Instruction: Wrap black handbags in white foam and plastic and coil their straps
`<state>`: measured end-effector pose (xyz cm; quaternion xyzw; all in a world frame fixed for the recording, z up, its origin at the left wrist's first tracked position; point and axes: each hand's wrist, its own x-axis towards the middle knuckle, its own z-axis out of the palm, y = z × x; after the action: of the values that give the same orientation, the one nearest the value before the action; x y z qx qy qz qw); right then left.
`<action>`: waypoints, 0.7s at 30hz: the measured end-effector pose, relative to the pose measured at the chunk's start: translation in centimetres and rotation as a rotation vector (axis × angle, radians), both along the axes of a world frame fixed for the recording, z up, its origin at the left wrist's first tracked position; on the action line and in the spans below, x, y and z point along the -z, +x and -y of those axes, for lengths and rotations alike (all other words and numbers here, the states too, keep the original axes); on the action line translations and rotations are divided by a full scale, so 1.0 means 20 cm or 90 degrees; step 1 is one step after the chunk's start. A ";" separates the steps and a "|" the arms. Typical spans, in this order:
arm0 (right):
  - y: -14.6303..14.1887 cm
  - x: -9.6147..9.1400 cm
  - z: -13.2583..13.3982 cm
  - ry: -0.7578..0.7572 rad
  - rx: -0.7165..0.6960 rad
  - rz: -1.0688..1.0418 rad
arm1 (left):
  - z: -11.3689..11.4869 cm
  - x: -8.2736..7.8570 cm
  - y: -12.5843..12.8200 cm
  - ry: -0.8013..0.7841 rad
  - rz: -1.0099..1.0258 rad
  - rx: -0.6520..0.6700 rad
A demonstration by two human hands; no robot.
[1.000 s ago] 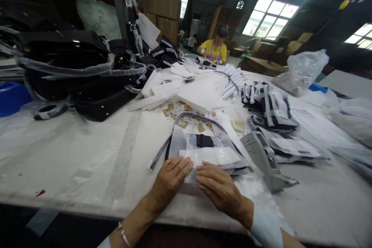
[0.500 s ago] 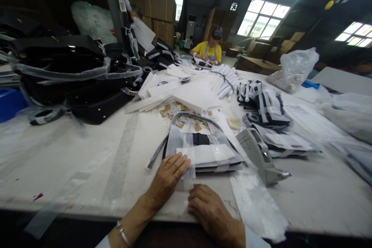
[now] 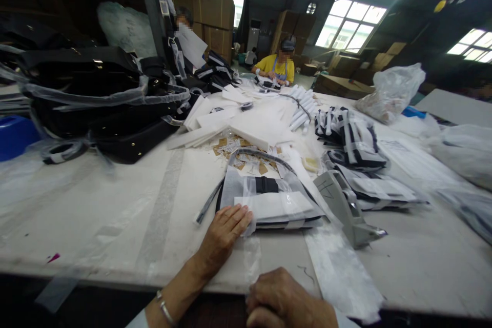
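Note:
A flat black bag [image 3: 266,184] lies before me, covered with a translucent white sheet and a white strip [image 3: 274,205]. Its wrapped handle [image 3: 261,152] arches at the back. My left hand [image 3: 226,230] rests with outstretched fingers on the bag's near left corner. At the table's front edge, my right hand [image 3: 286,300] is curled closed, apart from the bag. What its fingers pinch, if anything, is hidden. A translucent band [image 3: 251,256] shows on the tabletop between the bag and that hand. Right of the bag stands a grey tape dispenser [image 3: 344,207].
Large black bags [image 3: 84,92] are heaped at left. White sheets [image 3: 249,118] and brown tags [image 3: 226,147] lie behind the bag. Wrapped black pieces [image 3: 348,136] are stacked at right, near a clear plastic bag [image 3: 397,92]. A person in yellow [image 3: 282,66] works across the table.
My right hand has moved back toward me, to the table's front edge, and its fingers are more curled. My left hand stays on the bag's corner.

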<state>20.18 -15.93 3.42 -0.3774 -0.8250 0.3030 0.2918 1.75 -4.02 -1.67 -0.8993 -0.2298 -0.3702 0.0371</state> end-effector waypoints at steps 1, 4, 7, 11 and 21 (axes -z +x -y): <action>0.00 -0.05 -0.04 0.015 0.008 -0.015 | 0.00 0.00 0.00 -0.002 -0.003 0.000; 0.01 -0.16 -0.21 0.136 0.152 -0.036 | 0.00 0.00 0.00 -0.004 -0.001 0.000; 0.04 -0.15 -0.38 0.199 0.217 0.044 | 0.00 0.00 0.01 -0.003 0.008 -0.006; 0.08 -0.06 -0.46 0.177 0.209 0.105 | 0.01 -0.01 0.01 -0.043 0.060 -0.002; 0.07 0.00 -0.42 0.277 0.201 0.183 | 0.02 -0.05 0.04 -0.119 0.091 -0.025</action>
<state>21.58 -7.63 3.36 -0.4685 -0.8346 0.0135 0.2895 2.48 -4.33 -0.65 -0.8655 -0.2829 -0.4096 -0.0562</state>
